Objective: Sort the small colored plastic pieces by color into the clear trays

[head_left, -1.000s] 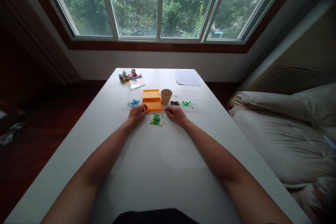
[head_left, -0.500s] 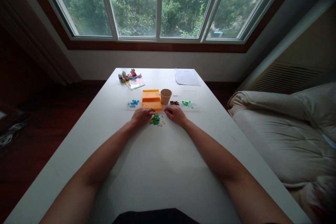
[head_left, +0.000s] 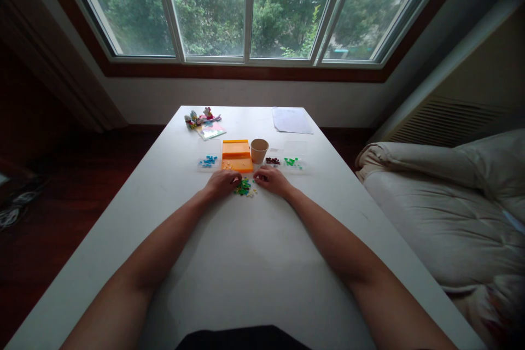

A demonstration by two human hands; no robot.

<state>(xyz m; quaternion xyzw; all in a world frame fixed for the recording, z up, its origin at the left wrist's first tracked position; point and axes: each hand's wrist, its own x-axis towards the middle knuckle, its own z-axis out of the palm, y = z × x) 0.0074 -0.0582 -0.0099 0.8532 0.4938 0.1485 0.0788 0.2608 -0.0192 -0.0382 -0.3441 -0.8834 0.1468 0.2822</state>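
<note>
A small heap of mostly green building bricks [head_left: 243, 187], with blue and pale yellow pieces among them, lies on the white table [head_left: 250, 257] between my hands. My left hand [head_left: 223, 181] rests at the heap's left edge, fingers curled and pressed together. On the opposite side, my right hand [head_left: 271, 180] has its thumb and fingers bent into a pinch beside the loose pieces. Whatever either hand holds is too small or hidden to name. Just beyond them sits an open orange tray [head_left: 236, 149] with a few pale pieces in its near part.
A brown paper cup [head_left: 259, 152] touches or nearly touches the tray. Clear boxes hold blue bricks [head_left: 208, 161] at left and green bricks [head_left: 291, 162] at right, with dark brown bricks [head_left: 272, 161] between. Figurines [head_left: 200, 119], a card [head_left: 211, 131] and papers [head_left: 292, 120] lie farther back.
My left hand's fingers have curled downward at the heap's edge. My right hand has shifted slightly left, toward the heap. The containers stay where they were.
</note>
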